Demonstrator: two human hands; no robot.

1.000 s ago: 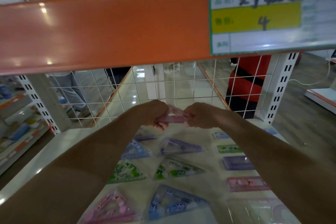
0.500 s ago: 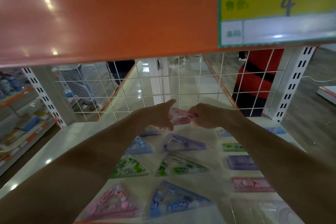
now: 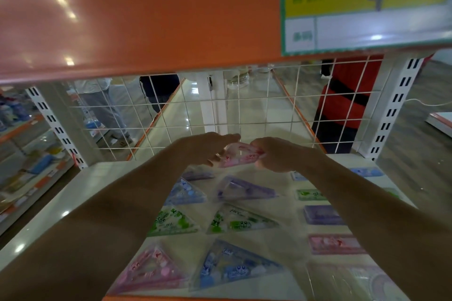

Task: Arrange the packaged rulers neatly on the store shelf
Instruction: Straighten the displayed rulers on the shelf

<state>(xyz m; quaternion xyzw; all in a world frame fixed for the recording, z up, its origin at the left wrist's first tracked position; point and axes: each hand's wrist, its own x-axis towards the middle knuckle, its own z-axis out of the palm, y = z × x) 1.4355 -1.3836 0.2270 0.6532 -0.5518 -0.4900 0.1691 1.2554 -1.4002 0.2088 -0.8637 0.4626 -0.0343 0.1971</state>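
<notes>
Both hands reach to the back of the white shelf (image 3: 58, 203) and hold a pink packaged triangle ruler (image 3: 238, 157) between them, low over the shelf. My left hand (image 3: 208, 148) touches its left end with fingers stretched out; my right hand (image 3: 274, 154) pinches its right end. Below lie several triangular ruler packs in two columns: purple (image 3: 242, 190), blue (image 3: 187, 194), green (image 3: 241, 221), green (image 3: 171, 222), blue (image 3: 232, 269), pink (image 3: 149, 271). Rectangular packs line the right side: green (image 3: 309, 194), purple (image 3: 322, 215), pink (image 3: 332, 243).
A white wire grid (image 3: 244, 110) closes the back of the shelf just beyond my hands. The orange upper shelf edge (image 3: 146, 14) with a price card (image 3: 367, 2) hangs overhead. People stand behind the grid. Slotted uprights (image 3: 396, 107) flank the shelf.
The view has tipped down and closer. Both hands stay at the back with the pink pack, lowering it slightly toward the shelf; my left fingers have spread along its edge.
</notes>
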